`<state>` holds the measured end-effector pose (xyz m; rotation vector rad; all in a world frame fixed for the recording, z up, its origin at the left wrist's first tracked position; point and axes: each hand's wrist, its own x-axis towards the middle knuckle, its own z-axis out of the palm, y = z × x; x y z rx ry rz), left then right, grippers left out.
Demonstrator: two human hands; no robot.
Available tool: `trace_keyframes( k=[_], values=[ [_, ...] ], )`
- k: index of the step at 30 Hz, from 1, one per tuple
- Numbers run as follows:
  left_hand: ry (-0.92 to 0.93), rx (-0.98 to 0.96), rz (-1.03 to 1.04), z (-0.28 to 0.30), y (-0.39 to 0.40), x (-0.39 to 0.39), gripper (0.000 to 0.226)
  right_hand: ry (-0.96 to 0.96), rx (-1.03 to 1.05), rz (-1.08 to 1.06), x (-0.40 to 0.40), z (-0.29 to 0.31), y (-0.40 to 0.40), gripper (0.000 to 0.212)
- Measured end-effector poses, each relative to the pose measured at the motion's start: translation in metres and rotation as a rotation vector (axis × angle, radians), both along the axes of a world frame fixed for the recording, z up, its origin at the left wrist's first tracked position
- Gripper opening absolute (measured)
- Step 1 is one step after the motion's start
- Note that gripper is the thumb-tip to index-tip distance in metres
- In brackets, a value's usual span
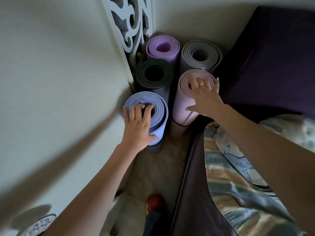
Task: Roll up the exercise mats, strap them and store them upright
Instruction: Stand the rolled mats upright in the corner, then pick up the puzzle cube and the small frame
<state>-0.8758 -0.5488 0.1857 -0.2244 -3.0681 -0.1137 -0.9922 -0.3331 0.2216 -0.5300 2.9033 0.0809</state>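
Note:
Several rolled mats stand upright in a corner. My left hand (139,124) grips the top of the blue mat (159,116), fingers hooked into its core and thumb on its side. A dark strap circles it lower down. My right hand (203,97) holds the top of the pink mat (183,106), fingers curled over its rim, thumb against its side. A black strap (179,124) rings that mat too. Behind them stand a dark green mat (154,74), a purple mat (162,46) and a grey mat (201,55).
A white wall (59,74) runs along the left, with a carved white panel (131,23) at the corner. A dark purple cushion (272,65) lies on the right. A bed with a striped blanket (230,176) borders the narrow floor strip (156,167).

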Motion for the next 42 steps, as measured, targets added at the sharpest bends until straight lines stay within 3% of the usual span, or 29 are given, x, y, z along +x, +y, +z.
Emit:
trace_keyframes(
  k=[7, 12, 16, 19, 23, 26, 31, 33, 36, 39, 42],
  values=[
    [-0.027, -0.062, 0.004, 0.034, 0.001, 0.06, 0.128, -0.039, -0.186, -0.053, 0.066, 0.029, 0.02, 0.076],
    [-0.073, -0.105, 0.198, 0.057, -0.002, 0.153, 0.104, 0.042, -0.479, 0.06, 0.142, 0.039, 0.018, 0.026],
    [-0.07, -0.125, 0.262, 0.062, -0.008, 0.239, 0.093, -0.082, -0.759, 0.059, 0.228, 0.028, 0.004, 0.005],
    [-0.042, -0.139, 0.19, 0.061, -0.014, 0.286, 0.083, -0.192, -0.817, 0.027, 0.286, 0.007, -0.009, 0.01],
    [-0.028, -0.184, -0.001, 0.037, -0.02, 0.352, 0.033, -0.403, -0.823, 0.049, 0.362, -0.026, -0.051, 0.023],
    [-0.133, -0.178, -0.013, -0.002, -0.027, 0.41, 0.02, -0.556, -0.784, 0.076, 0.416, -0.057, -0.075, 0.024],
    [-0.336, -0.229, 0.058, -0.079, -0.043, 0.495, 0.035, -0.77, -0.626, 0.132, 0.494, -0.148, -0.11, 0.033],
    [-0.398, -0.293, 0.077, -0.12, -0.05, 0.523, 0.026, -0.749, -0.527, 0.211, 0.517, -0.189, -0.128, 0.031],
    [-0.599, -0.296, 0.167, -0.188, -0.059, 0.558, 0.057, -0.721, -0.22, 0.35, 0.546, -0.25, -0.151, 0.031],
    [-0.761, -0.252, 0.192, -0.259, -0.059, 0.594, 0.057, -0.702, 0.072, 0.311, 0.567, -0.316, -0.177, 0.043],
    [-0.799, -0.24, 0.314, -0.31, -0.067, 0.616, 0.052, -0.625, 0.098, 0.327, 0.583, -0.381, -0.21, 0.052]
  ],
)
